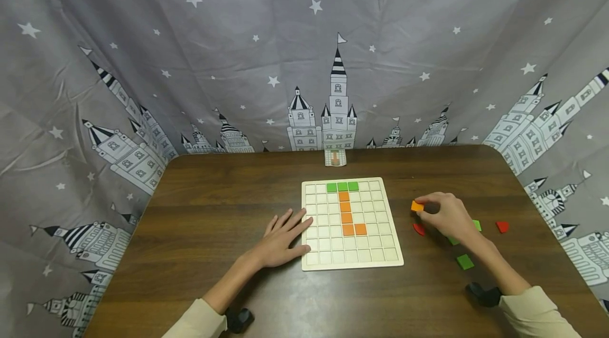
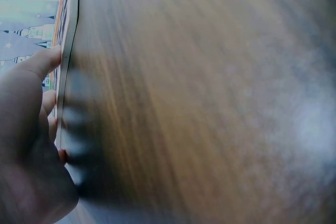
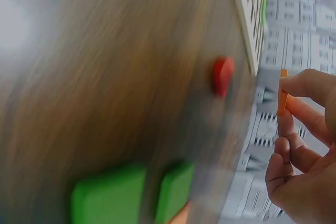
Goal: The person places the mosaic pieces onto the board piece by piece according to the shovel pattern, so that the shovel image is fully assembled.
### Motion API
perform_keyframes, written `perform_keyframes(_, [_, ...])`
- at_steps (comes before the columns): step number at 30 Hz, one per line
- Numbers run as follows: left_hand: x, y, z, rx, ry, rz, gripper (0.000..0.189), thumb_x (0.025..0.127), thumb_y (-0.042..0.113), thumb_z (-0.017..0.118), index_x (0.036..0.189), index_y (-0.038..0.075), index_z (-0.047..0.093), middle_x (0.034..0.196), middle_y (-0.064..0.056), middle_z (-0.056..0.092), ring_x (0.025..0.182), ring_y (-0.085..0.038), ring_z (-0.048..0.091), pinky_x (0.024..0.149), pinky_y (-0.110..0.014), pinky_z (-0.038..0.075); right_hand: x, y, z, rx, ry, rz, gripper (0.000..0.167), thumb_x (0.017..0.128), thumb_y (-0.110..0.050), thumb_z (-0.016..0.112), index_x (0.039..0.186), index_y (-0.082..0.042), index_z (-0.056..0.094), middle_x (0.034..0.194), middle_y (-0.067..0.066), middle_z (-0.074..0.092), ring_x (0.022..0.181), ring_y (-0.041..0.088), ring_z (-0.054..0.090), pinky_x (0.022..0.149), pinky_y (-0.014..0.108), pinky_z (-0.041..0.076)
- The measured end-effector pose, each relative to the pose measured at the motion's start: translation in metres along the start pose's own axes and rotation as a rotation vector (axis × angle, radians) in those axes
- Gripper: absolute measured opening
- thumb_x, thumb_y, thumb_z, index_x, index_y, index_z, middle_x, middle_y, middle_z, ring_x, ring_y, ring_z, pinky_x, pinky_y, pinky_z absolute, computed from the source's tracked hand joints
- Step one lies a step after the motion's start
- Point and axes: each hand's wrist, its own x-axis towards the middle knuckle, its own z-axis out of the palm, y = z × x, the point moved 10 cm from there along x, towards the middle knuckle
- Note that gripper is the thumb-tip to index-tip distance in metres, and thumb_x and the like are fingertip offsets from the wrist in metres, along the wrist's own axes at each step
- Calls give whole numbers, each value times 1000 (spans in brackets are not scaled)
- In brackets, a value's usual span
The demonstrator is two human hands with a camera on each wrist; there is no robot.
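Observation:
A cream grid board (image 1: 376,254) lies on the table, with three green tiles (image 1: 342,186) along its top row. Below them runs a column of orange tiles (image 1: 345,207), with one more orange tile (image 1: 360,229) beside its foot. My left hand (image 1: 280,243) rests with spread, straight fingers on the board's left edge. Right of the board, my right hand (image 1: 445,215) pinches an orange square tile (image 1: 416,206) between thumb and fingers, held above the table in the right wrist view. Just below that hand lies a red curved-edge piece (image 1: 418,229).
Green tiles (image 1: 464,261) lie under and near the right forearm, partly hidden by it. Farther right is another red piece (image 1: 502,227). A small card with a grid pattern (image 1: 335,158) stands at the table's back edge, before a grey castle-print curtain (image 1: 238,79).

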Motion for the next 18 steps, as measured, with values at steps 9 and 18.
perform_keyframes(9, [0,1,-1,-4,1,-2,68,100,49,54,159,22,32,165,-5,17,151,-35,8,113,-64,2,15,-47,33,23,-42,-95,25,82,-8,79,107,-2,77,106,12,72,105,39,57,90,58,43])
perform_keyframes(18, [0,1,0,3,1,-1,68,100,50,53,159,21,32,165,-5,18,151,-36,8,113,-64,3,24,-89,70,99,-104,-158,24,79,-7,76,103,-5,78,100,3,74,103,31,59,90,49,45])
